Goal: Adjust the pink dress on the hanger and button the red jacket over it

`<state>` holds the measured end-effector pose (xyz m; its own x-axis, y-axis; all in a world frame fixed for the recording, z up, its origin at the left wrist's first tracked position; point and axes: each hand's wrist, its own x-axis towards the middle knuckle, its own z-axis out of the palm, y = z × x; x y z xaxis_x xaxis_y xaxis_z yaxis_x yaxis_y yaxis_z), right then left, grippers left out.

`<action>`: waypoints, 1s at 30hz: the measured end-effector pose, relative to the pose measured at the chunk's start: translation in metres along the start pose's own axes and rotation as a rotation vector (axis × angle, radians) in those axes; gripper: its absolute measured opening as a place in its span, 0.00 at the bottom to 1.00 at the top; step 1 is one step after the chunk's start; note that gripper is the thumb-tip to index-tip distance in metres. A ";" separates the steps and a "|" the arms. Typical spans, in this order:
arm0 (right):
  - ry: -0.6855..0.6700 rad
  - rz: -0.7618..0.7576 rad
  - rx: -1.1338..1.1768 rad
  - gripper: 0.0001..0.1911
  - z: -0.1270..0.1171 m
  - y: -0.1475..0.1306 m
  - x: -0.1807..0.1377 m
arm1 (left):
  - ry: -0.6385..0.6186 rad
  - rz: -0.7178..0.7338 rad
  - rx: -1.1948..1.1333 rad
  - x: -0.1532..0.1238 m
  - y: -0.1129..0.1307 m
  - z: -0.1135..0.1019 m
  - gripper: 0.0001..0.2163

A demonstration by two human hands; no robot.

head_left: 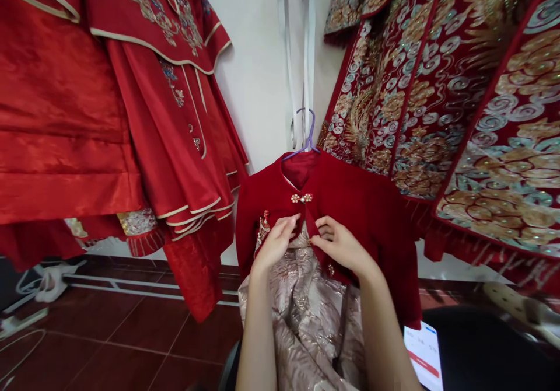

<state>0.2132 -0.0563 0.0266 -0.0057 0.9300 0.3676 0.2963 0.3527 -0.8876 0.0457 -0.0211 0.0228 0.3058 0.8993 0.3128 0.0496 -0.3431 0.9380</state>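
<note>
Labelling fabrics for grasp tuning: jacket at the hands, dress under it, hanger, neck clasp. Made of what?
Jacket: probably velvet; deep red, matte, soft-looking nap.
Dress: likely brocade or jacquard; woven-looking pattern, metallic sheen.
Hanger: plastic or coated wire, can't tell; thin, purple.
Clasp: seemingly gold-toned metal with beads; flower shapes, bright spots.

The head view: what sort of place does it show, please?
Probably a formal-wear shop or dressing room: red garments hang on the left, embroidered garments on the right, and a red jacket on a purple hanger between them.
</note>
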 end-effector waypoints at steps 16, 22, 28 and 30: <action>0.057 -0.217 0.375 0.10 0.064 0.023 0.030 | 0.073 -0.001 -0.091 -0.005 -0.016 -0.033 0.16; 0.102 -0.202 0.370 0.11 0.076 0.050 0.038 | 0.578 0.094 0.011 -0.004 -0.034 -0.059 0.14; 0.086 -0.167 0.204 0.13 0.073 0.040 0.032 | 0.523 0.114 -0.011 0.006 -0.043 -0.044 0.13; 0.078 -0.173 0.181 0.13 0.072 0.039 0.030 | 0.552 0.101 -0.022 0.008 -0.042 -0.040 0.13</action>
<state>0.1556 -0.0075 -0.0173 0.0346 0.8458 0.5323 0.1214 0.5251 -0.8423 0.0076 0.0115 -0.0077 -0.2352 0.8729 0.4275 0.0243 -0.4344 0.9004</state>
